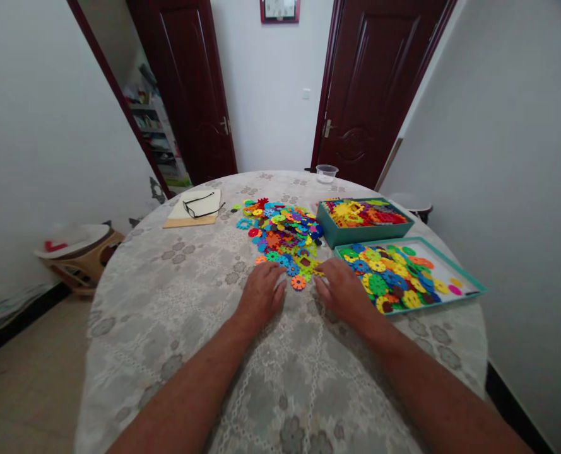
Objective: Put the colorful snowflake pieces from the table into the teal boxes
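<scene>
A loose heap of colourful plastic gear pieces [273, 239] lies on the table in front of me. My left hand [262, 290] rests at its near left edge, fingers bent forward and the thumb apart from them. Across from it, my right hand [339, 287] is at the near right edge, its fingertips by a yellow piece and the thumb apart. Between the two hands an orange gear piece [298, 282] lies flat. I see nothing held in either hand, though the fingertips are small and partly hidden.
A teal box [356, 236] full of gear pieces stands to the right, behind a shallow teal-rimmed tray [464, 271] holding more. At the back left, glasses [192, 211] lie on a paper pad [176, 221]. A clear plastic bowl [326, 173] sits near the far edge.
</scene>
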### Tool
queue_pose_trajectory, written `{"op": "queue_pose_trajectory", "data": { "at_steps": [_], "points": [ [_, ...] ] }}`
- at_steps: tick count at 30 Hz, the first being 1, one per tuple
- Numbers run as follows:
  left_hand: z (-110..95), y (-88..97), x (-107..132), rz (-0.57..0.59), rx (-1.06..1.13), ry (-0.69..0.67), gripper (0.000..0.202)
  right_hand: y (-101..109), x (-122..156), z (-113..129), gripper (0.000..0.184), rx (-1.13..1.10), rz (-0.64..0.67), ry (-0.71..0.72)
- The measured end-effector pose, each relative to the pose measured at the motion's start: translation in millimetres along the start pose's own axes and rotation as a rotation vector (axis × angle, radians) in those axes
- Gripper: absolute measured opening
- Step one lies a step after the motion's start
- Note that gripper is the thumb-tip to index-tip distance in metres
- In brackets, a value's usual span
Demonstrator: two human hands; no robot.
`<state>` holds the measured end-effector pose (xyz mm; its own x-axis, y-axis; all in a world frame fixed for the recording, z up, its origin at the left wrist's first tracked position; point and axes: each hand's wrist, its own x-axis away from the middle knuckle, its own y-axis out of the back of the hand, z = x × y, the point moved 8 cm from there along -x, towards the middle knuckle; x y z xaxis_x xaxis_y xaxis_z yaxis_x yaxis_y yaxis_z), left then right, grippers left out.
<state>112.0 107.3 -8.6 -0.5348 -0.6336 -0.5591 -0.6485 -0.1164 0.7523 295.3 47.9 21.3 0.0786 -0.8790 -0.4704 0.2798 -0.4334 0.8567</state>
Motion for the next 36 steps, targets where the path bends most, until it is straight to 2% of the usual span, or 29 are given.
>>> {"op": "queue_pose_trajectory", "data": {
  "at_steps": [3, 6, 11, 14, 19, 23, 27, 31, 34, 36],
  "points": [
    [33, 9.3, 1, -0.065, -0.098, 0.18, 0.037, -28, 4, 23, 0.018, 0.043, 0.16, -0.022],
    [55, 13.0, -5, -0.002, -0.16, 0.319, 0.042, -42, 4, 25, 0.023, 0.096, 0.23, -0.102],
    [61, 3.2, -29, 0.265, -0.305, 0.477, 0.047, -48, 1, 20, 0.027, 0.107, 0.23, -0.141],
    [60, -7.0, -44, 0.346, -0.342, 0.522, 0.053, -49, 1, 17, 0.026, 0.081, 0.189, -0.138],
    [63, -25.1, -57, 0.367, -0.189, 0.5, 0.059, -49, 1, 13, 0.021, -0.012, 0.132, -0.126],
    [56, -30.7, -56, 0.418, -0.093, 0.386, 0.039, -50, -1, 9, 0.018, -0.096, 0.169, -0.12],
    [35, -29.6, -42, 0.491, -0.046, 0.277, 0.019, -53, -2, 7, 0.013, -0.2, 0.219, -0.088],
    [14, -22.2, -24, 0.483, -0.037, 0.214, 0.019, -53, 0, 12, 0.015, -0.25, 0.235, -0.042],
    [5, -17.1, -14, 0.474, 0.012, 0.222, 0.013, -52, 1, 16, 0.018, -0.269, 0.249, -0.037],
    [2, -13.8, -11, 0.453, 0.042, 0.23, 0.017, -52, 3, 19, 0.02, -0.279, 0.261, -0.031]
  ]
}}
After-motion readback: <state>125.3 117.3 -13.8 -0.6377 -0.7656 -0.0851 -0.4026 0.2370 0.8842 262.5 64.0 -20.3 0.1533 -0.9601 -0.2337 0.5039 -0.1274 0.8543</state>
